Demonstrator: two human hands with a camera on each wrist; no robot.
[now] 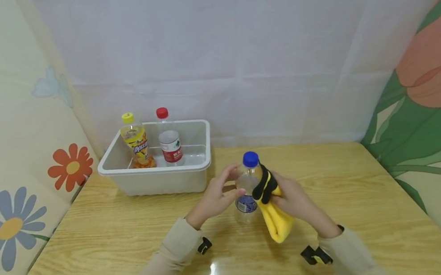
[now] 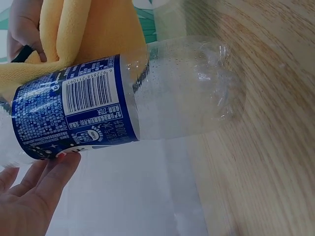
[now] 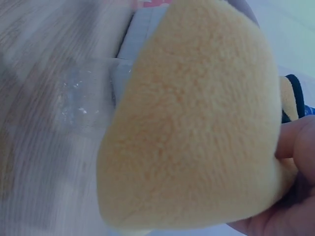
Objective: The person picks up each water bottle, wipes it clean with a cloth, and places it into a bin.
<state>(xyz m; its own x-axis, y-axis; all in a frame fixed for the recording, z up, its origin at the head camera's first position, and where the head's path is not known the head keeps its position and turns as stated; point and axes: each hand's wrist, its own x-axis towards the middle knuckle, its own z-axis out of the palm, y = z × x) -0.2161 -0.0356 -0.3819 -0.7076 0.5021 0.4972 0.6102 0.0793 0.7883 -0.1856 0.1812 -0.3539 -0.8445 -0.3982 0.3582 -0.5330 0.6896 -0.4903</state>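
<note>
1. Head view: a clear bottle (image 1: 247, 188) with a blue cap (image 1: 250, 159) stands upright on the wooden table (image 1: 134, 236), near the middle, between both hands. The left hand (image 1: 214, 196) touches its side with fingers spread and only loosely bent; whether they truly clasp it, I cannot tell from here.
2. Same view: the right hand (image 1: 295, 199) grips a yellow cloth (image 1: 275, 219) with a black edge, fingers curled round it, pressing it against the bottle's right side.
3. Left wrist view gives what the head view misses: the blue label (image 2: 74, 110) with its barcode, droplets inside the clear body, and fingertips (image 2: 61, 167) resting just under the label, fairly straight.
4. Right wrist view is almost all cloth (image 3: 197, 123), fleecy and close; the bottle (image 3: 83, 98) is a blur behind it, and a finger (image 3: 295, 140) pinches the cloth's edge.
5. Around: a white tub (image 1: 160, 179) at the back left of the table holds a yellow-capped bottle (image 1: 137, 141) and a red-capped bottle (image 1: 169, 140), well apart from the hands. Flowered panels flank the table.
</note>
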